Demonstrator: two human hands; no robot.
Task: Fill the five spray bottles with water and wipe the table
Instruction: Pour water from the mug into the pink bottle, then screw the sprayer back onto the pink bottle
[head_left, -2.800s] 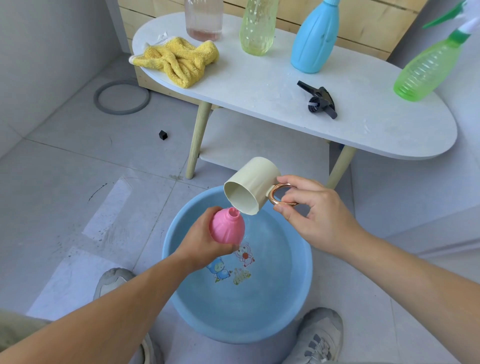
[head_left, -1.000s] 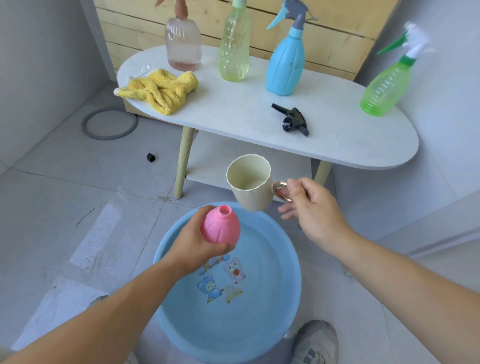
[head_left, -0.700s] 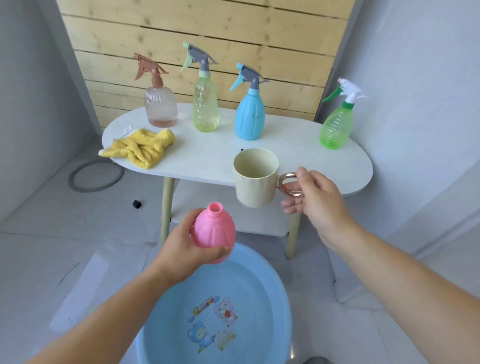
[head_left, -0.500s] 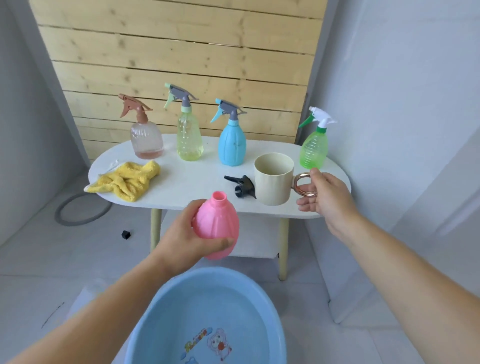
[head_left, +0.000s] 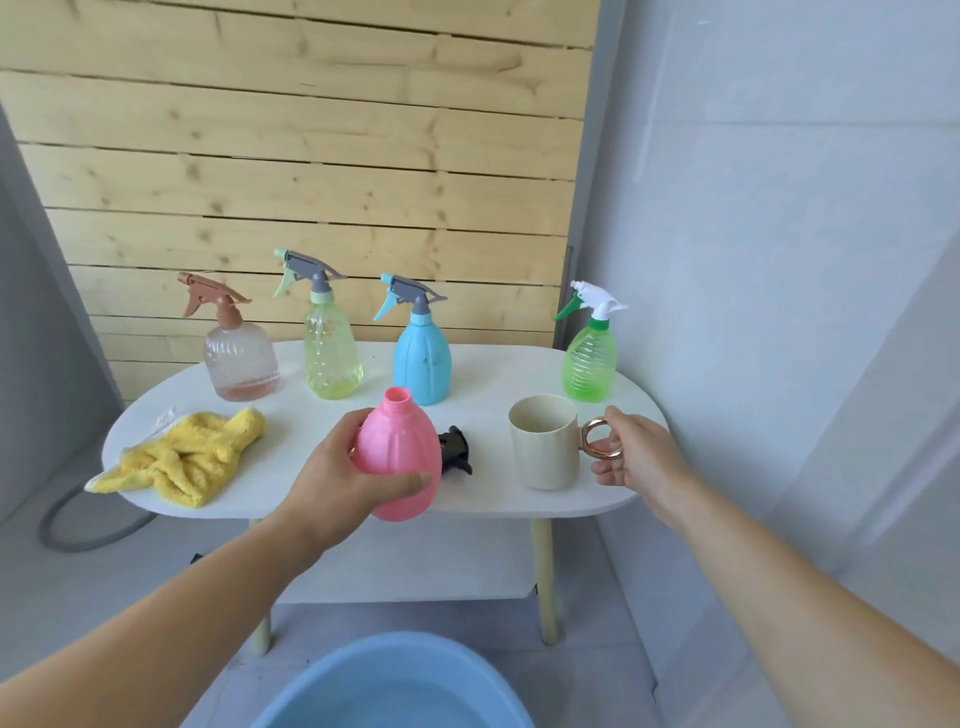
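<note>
Here the left grip (head_left: 340, 470) is wrapped round the pink bottle (head_left: 400, 460), thumb across its front low down and fingers curled behind its left side; the bottle is upright, its neck open and capless; it sits in front of the near edge of the white worktop (head_left: 493, 382), and whether its base touches that edge cannot be told. The right grip (head_left: 631, 457) is at the gold ring handle (head_left: 597, 441) of the cream cup (head_left: 545, 441), thumb on top of the ring and fingers loosely curved beneath it, so the hand holds the handle lightly; the cup stands upright on the worktop's right front part, well to the right of the pink bottle. Just behind the pink bottle, partly hidden by it, a black spray head (head_left: 456, 451) lies on the worktop, between the two hands. Along the back stand four capped sprayers: a clear bottle (head_left: 240, 361) with a brown trigger and a little pinkish liquid at its bottom, a yellow-green bottle (head_left: 332, 361), a blue bottle (head_left: 422, 364), and, apart at the right, a green bottle (head_left: 589, 366). A crumpled yellow cloth (head_left: 182, 460) lies on the worktop's left front, left of the left grip. Below, on the floor, the rim of a blue basin (head_left: 363, 670) shows between the forearms.
</note>
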